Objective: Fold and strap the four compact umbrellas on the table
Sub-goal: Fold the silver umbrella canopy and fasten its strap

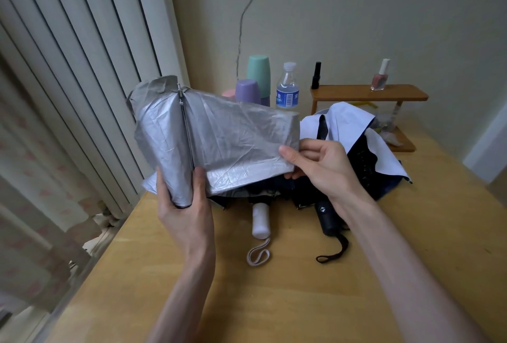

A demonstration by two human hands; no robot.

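I hold a silver umbrella (219,137) up above the wooden table (301,288), tip pointing away. My left hand (186,211) grips its lower bundled end. My right hand (321,164) pinches the edge of one silver canopy panel and holds it stretched to the right. Beneath lie loose umbrellas: one with a white handle (260,220) and pale wrist loop, one with a black handle (327,219) and black loop, their dark canopies crumpled. A white and navy canopy (356,128) lies behind them.
At the back stand a mint cup (259,74), a purple cup (247,90) and a water bottle (287,87). A small wooden shelf (367,93) carries two nail polish bottles. A radiator and curtain run along the left; the wall is behind.
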